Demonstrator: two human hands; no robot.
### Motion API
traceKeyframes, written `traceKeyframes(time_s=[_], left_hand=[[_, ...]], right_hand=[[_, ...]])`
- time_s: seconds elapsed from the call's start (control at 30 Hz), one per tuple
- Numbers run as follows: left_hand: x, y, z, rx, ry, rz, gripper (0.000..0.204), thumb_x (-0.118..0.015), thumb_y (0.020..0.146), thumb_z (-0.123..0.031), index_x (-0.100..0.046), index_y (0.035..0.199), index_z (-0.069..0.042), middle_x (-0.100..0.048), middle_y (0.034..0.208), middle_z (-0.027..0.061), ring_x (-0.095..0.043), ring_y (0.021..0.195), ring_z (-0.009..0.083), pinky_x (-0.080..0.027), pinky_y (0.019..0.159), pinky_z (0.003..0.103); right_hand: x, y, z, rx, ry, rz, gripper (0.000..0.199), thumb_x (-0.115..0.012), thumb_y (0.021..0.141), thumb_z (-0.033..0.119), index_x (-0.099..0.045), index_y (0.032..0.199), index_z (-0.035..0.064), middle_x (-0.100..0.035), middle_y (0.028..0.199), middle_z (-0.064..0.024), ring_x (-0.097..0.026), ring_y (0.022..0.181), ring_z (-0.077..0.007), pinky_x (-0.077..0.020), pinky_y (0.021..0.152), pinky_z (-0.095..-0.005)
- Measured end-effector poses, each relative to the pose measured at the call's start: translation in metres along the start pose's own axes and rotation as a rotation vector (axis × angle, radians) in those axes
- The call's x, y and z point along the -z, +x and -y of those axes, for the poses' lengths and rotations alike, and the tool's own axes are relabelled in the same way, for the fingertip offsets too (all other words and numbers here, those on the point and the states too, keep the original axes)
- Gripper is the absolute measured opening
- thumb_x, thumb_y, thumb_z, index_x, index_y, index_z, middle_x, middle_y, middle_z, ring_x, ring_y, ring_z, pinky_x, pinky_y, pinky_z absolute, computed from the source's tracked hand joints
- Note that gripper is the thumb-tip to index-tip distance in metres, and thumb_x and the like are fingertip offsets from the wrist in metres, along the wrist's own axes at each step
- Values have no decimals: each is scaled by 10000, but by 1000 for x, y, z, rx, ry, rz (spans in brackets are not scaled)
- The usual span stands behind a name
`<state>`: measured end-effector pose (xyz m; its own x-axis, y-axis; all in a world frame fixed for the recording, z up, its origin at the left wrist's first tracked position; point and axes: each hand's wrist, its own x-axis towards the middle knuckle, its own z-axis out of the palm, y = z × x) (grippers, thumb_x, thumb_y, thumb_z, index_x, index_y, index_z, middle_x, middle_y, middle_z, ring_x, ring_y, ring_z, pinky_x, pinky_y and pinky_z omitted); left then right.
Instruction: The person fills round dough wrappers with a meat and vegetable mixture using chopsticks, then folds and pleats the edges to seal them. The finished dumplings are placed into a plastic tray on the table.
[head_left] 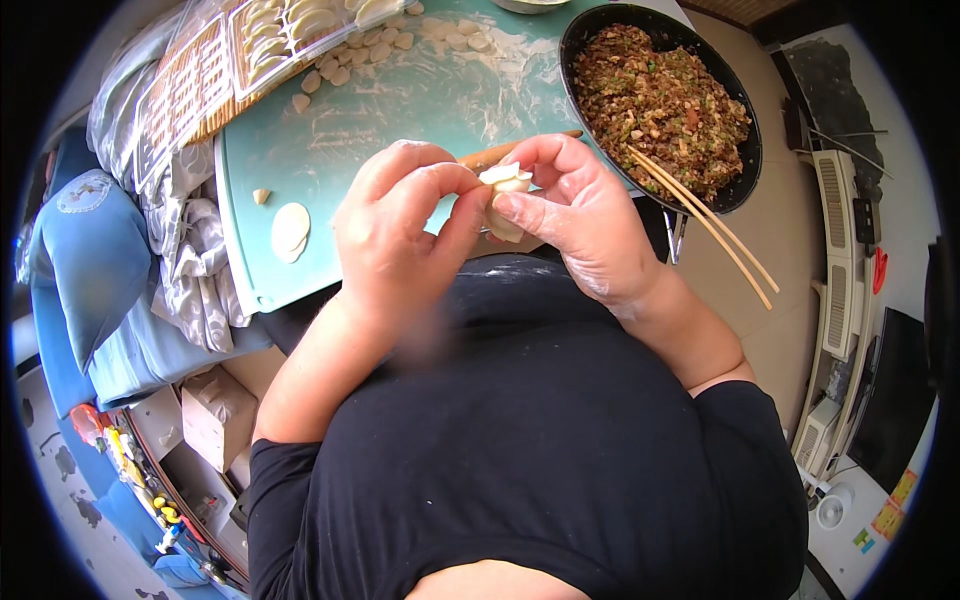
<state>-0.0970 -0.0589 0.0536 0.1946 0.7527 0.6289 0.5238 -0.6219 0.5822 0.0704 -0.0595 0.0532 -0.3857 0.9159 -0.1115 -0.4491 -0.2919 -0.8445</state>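
Note:
Between my two hands, above the near edge of the green board (330, 150), is a pale dumpling (507, 180) with its dough edge upward. My left hand (405, 215) pinches the dumpling's left side with thumb and fingertips. Flour dusts my right hand (585, 215), which wraps its thumb and fingers round the other side. Just behind them, a wooden rolling pin (487, 157) lies partly hidden. Round dough wrappers (291, 230) overlap on the board's left, near a small dough lump (261, 196).
A black pan (752, 150) of chopped filling (665, 110) stands at the right, chopsticks (715, 220) jutting over its near rim. Several dough pieces (355, 55) lie along the floury far side. Clear trays (240, 90) at the far left hold finished dumplings (265, 40). A blue cushion (90, 250) sits left.

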Motion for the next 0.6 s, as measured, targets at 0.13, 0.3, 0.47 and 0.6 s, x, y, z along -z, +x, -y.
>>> traceKeyframes(time_s=[0.13,0.3,0.47,0.6], left_hand=[[2,2,-5,13,-54,-64,201,-701,634,24,-623,814,-18,-578,756,85,-563,645,210,-459,576,292],[6,-8,-2,42,-167,-74,170,-683,675,38,-605,818,-7,-572,787,94,-548,612,191,-462,560,279],[5,-9,-5,90,-139,52,93,-605,749,47,-520,755,10,-535,732,91,-495,604,136,-395,521,232],[2,-9,-1,33,-35,78,141,-638,704,-24,-498,702,-43,-496,632,69,-491,531,204,-391,477,300]], right_hand=[[6,2,2,-48,-31,-40,237,-598,841,60,-463,1035,37,-596,942,-59,-593,871,-122,-498,695,-233],[4,4,8,-71,131,-69,250,-610,837,84,-462,1036,54,-610,938,-64,-598,843,-129,-506,655,-253],[2,2,5,-37,154,-63,281,-621,825,68,-450,1047,41,-604,953,-82,-601,845,-144,-517,707,-276],[3,1,1,25,78,-38,255,-606,832,64,-459,1040,56,-589,985,-100,-605,861,-155,-526,708,-264]])
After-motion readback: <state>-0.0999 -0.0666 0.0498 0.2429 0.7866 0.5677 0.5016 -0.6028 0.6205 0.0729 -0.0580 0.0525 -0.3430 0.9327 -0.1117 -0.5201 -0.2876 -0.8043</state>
